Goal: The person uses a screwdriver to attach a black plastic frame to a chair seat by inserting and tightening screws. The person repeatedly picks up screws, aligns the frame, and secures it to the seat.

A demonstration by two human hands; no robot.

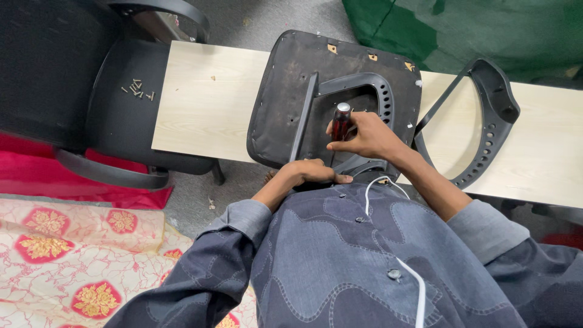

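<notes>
Head view: our right hand (364, 135) fisted around the upright screwdriver (340, 123) over the upturned seat base (285, 91) on the plank (206, 97). Left hand (310, 172) curled, gripping the seat's near edge. Spare armrest (495, 115) lay right; plank bare left.

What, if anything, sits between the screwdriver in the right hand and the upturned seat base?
Nothing visible. The right hand holds the screwdriver upright inside the armrest loop, tip down toward the seat base; the tip itself is hidden.
</notes>
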